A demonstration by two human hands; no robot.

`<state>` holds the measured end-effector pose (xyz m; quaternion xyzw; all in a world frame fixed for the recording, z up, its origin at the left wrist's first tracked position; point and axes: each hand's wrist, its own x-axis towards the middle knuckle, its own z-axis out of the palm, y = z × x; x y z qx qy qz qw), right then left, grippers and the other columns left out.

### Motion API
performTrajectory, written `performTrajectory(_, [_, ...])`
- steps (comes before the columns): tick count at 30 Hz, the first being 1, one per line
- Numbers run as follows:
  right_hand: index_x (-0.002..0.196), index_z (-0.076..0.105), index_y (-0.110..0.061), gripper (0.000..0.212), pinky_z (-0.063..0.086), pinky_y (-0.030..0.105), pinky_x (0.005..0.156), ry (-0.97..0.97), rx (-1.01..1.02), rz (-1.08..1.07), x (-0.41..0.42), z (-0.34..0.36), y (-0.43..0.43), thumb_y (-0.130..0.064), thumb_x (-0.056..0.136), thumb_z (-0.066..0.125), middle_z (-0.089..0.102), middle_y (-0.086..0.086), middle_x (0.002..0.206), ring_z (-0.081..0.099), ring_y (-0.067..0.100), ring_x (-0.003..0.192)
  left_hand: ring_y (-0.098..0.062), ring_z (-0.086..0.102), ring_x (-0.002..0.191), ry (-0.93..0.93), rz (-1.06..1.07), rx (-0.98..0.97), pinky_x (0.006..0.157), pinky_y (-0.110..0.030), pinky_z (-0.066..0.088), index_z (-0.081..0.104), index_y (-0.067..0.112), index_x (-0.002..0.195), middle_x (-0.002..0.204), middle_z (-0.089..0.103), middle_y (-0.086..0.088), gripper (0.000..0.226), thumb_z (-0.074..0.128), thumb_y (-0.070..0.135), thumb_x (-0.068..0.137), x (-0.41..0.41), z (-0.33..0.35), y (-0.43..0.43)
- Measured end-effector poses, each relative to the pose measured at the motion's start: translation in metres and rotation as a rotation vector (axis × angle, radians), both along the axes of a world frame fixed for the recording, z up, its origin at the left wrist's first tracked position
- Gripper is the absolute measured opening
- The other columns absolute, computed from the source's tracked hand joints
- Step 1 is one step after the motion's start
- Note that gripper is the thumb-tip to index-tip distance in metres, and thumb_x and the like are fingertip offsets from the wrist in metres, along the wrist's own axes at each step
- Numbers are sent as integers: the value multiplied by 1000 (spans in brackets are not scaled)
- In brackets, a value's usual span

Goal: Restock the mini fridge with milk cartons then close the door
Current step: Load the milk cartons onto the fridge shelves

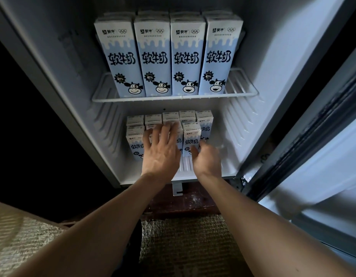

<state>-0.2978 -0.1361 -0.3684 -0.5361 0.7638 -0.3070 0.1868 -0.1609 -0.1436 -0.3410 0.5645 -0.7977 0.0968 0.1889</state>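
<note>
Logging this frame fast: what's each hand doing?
Left hand: open, fingers spread against the bottom cartons.
Right hand: on the front carton; grip unclear.

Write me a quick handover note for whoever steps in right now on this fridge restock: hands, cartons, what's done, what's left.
Left hand: open, fingers spread against the front cartons on the fridge floor, holding nothing.
Right hand: at the base of the front carton, which stands upright ahead of the back row; whether it is gripped cannot be told.
Wire shelf: four tall cartons in a row, with more behind.
Bottom: small cartons in rows, with bare floor at front right.
Done: top shelf filled, bottom mostly filled.
Left: settle the front carton, add any remaining, and close the door, which stands open on the right.
</note>
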Motion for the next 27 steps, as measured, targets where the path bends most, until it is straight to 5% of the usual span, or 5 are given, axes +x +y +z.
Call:
performTrajectory(6, [102, 71, -10, 22, 38, 26, 65, 34, 28, -36, 1, 1, 5, -24, 103, 54, 72, 8, 93, 64, 23, 79, -32, 37, 134, -5, -41, 1, 115, -53, 23, 31, 13, 152, 145, 40, -8, 72, 55, 19, 85, 6, -2, 1])
performTrajectory(16, [100, 74, -10, 21, 38, 27, 64, 157, 65, -74, 0, -2, 0, -21, 99, 57, 74, 10, 94, 69, 30, 87, -33, 31, 140, -57, -25, 38, 118, -51, 18, 24, 7, 155, 153, 33, -11, 76, 53, 21, 86, 4, -2, 4])
performTrajectory(27, [103, 67, -13, 12, 53, 30, 72, 383, 213, 102, -4, 10, 6, -21, 94, 65, 71, 3, 89, 70, 23, 83, -33, 0, 153, -205, -47, 110, 122, -55, 2, -8, 6, 158, 165, 0, -15, 93, 46, 18, 84, 12, 3, 12])
